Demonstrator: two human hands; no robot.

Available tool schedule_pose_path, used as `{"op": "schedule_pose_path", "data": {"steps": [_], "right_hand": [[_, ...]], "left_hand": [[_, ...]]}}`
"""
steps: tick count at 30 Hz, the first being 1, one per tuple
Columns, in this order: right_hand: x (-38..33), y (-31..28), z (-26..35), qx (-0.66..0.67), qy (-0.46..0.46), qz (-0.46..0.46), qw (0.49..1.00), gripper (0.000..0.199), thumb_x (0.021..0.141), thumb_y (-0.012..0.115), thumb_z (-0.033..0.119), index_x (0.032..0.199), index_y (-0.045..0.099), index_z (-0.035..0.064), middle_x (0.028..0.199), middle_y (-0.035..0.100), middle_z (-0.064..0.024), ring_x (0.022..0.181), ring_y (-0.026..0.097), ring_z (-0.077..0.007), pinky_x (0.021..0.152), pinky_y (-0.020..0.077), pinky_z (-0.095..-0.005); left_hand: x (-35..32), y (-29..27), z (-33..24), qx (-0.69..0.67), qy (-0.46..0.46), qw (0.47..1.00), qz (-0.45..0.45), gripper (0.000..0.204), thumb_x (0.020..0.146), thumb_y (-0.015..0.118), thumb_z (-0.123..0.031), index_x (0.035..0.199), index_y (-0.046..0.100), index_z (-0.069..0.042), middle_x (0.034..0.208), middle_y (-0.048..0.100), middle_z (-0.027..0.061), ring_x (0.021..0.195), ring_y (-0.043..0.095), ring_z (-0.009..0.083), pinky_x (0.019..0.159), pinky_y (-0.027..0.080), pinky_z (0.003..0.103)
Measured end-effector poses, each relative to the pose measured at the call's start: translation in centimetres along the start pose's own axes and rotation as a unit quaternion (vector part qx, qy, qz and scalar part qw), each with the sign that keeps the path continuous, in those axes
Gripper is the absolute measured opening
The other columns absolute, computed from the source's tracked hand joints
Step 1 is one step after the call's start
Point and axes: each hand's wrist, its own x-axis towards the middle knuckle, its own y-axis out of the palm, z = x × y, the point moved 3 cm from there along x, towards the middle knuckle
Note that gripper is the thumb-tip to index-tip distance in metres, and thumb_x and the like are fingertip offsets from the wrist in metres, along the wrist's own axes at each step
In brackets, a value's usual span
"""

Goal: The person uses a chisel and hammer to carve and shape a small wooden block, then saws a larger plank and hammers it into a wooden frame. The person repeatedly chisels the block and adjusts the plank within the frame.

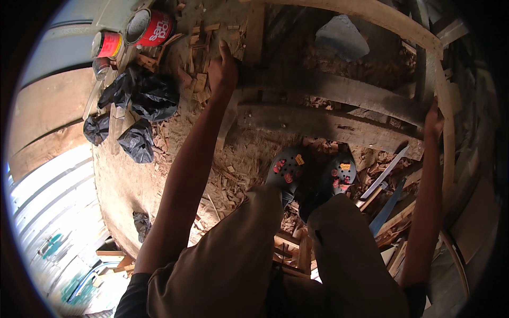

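Note:
A wooden frame (339, 127) of dark, worn slats and lighter rails lies across the area before my feet. At its left side, my left hand (223, 73) is closed on the frame with the thumb pointing away from me; the other fingers are mostly hidden. On the right, my right hand (433, 121) grips the frame's upright, close to the ends of the two cross slats. Below those slats, near my right arm, lie a saw-like blade (384, 172) and a bluish blade (389, 208).
Two paint cans, one large red (154, 29) and one smaller (107, 45), stand far left near black plastic bags (143, 95). Wood chips (228, 169) litter the ground. Beyond the slats sits a grey block (343, 38). My dark clogs (286, 168) are close to the frame.

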Motion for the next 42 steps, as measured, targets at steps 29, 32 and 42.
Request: {"op": "schedule_pose_path", "data": {"steps": [29, 32, 42], "right_hand": [[-0.5, 0.4, -0.6, 0.189, 0.315, 0.136, 0.92, 0.112, 0.087, 0.01, 0.088, 0.154, 0.032, 0.0007, 0.16, 0.028, -0.0254, 0.15, 0.025, -0.0381, 0.12, 0.0243, -0.0505], [-0.8, -1.1, -1.9, 0.282, 0.358, 0.104, 0.884, 0.107, 0.088, 0.009, 0.087, 0.147, 0.049, 0.007, 0.152, 0.042, -0.0178, 0.14, 0.039, -0.0305, 0.113, 0.0337, -0.0483], [-2.1, -4.7, 1.1, 0.176, 0.166, 0.021, 0.97, 0.084, 0.099, 0.028, 0.073, 0.127, 0.061, 0.0006, 0.112, 0.068, -0.0176, 0.106, 0.062, -0.0321, 0.095, 0.0463, -0.0421]], "left_hand": [[5.4, 1.1, 6.8, -0.158, -0.026, 0.985, 0.061, 0.068, 0.101, 0.045, -0.058, 0.141, 0.053, -0.004, 0.13, 0.059, 0.0131, 0.114, 0.054, 0.0244, 0.102, 0.039, 0.04], [5.4, -0.5, 6.0, -0.008, -0.059, 0.996, 0.07, 0.067, 0.103, 0.043, -0.055, 0.144, 0.052, -0.003, 0.141, 0.055, 0.0161, 0.123, 0.053, 0.026, 0.104, 0.039, 0.043], [-11.9, 8.9, -14.4, 0.132, 0.641, 0.755, 0.032, 0.04, 0.098, 0.062, -0.034, 0.122, 0.057, -0.003, 0.129, 0.056, 0.0191, 0.123, 0.051, 0.0364, 0.106, 0.037, 0.053]]}}
